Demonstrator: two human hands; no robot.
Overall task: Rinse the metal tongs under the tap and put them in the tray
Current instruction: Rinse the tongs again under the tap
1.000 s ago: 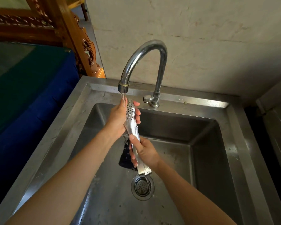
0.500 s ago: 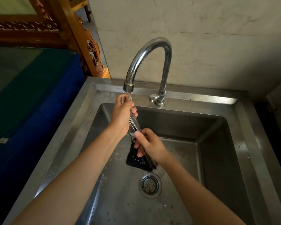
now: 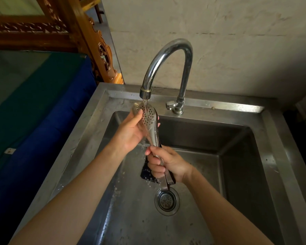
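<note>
The metal tongs (image 3: pixel 151 126) have perforated spoon-shaped heads and stand nearly upright over the sink (image 3: pixel 237 156), heads up under the running tap (image 3: pixel 166 55). Water falls from the spout onto the perforated head. My left hand (image 3: pixel 131 131) holds the head end, thumb on its left edge and fingers behind it. My right hand (image 3: pixel 166 164) grips the handle lower down, fingers curled round it; the hinge end sticks out below the hand, above the drain. No tray is in view.
A black flat object (image 3: pixel 146 174) lies on the sink floor behind my right hand. The round drain strainer (image 3: pixel 167 200) sits below. The tap lever (image 3: pixel 170 105) is on the back rim. A blue-and-green surface (image 3: pixel 34 112) and carved wooden frame (image 3: pixel 102 55) stand to the left.
The tongs have turned so the perforated head faces me again under the stream, and both hands have shifted along them; half a second ago they were seen edge-on.
</note>
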